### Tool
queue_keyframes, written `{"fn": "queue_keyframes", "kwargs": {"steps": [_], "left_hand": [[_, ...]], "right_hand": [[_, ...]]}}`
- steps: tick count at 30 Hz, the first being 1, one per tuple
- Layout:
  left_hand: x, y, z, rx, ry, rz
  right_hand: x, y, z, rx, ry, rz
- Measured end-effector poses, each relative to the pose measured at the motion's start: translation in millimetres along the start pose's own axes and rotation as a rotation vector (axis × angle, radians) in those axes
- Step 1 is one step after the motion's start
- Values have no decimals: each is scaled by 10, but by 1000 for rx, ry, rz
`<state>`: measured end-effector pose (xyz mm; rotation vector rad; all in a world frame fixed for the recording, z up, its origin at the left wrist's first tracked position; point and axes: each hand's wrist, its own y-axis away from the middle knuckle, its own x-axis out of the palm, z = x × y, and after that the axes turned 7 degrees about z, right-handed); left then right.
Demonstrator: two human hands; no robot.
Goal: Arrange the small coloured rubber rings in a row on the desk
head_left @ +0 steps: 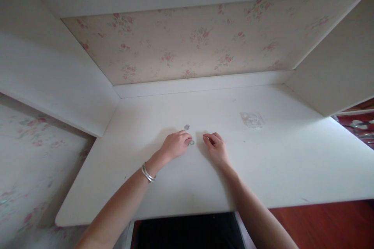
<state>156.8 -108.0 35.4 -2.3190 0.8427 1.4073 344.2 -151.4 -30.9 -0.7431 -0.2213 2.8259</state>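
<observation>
Fingers of my left hand (176, 144) lie curled on the bench (263, 171), bent together, with their tips right at a small greenish ring (192, 142); whether they actually pinch the ring or only touch it I cannot tell. The ring lies flat on the white surface just at the tips, between my two hands. A second small ring (186, 127), greyer, lies a little farther from me, just beyond my left knuckles and apart from them.

On my right hand (215, 147) the fingers are curled in as well, thumb and forefinger drawn close together at the tip, resting on the bench near the greenish ring but not on it. I cannot make out anything held between them. The two hands sit near each other in the middle of the bench, with a narrow gap of bare white surface between.

Round my left wrist sits a silver bangle (147, 173). Farther out to the right, well apart from both hands, a small clear plastic bag (251, 119) lies flat on the bench. White side panels rise to the left and right of the bench, and behind it stands a back wall papered with pink flowers (204, 42). Below the front edge there is a dark opening, and red-brown floor (327, 221) shows at the right.
</observation>
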Motion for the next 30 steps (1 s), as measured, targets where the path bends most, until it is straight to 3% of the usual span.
{"fn": "queue_keyframes", "kwargs": {"steps": [3, 6, 12, 20, 30], "left_hand": [[-58, 166, 86, -82, 257, -125], [-45, 415, 169, -256, 531, -178], [123, 840, 231, -440, 710, -204], [222, 978, 342, -414, 717, -108], [209, 969, 351, -380, 741, -98]], "right_hand": [[16, 1, -17, -10, 20, 29], [41, -54, -14, -25, 56, 92], [134, -357, 116, -137, 229, 270], [252, -671, 163, -239, 569, 419], [323, -662, 178, -317, 684, 394]]}}
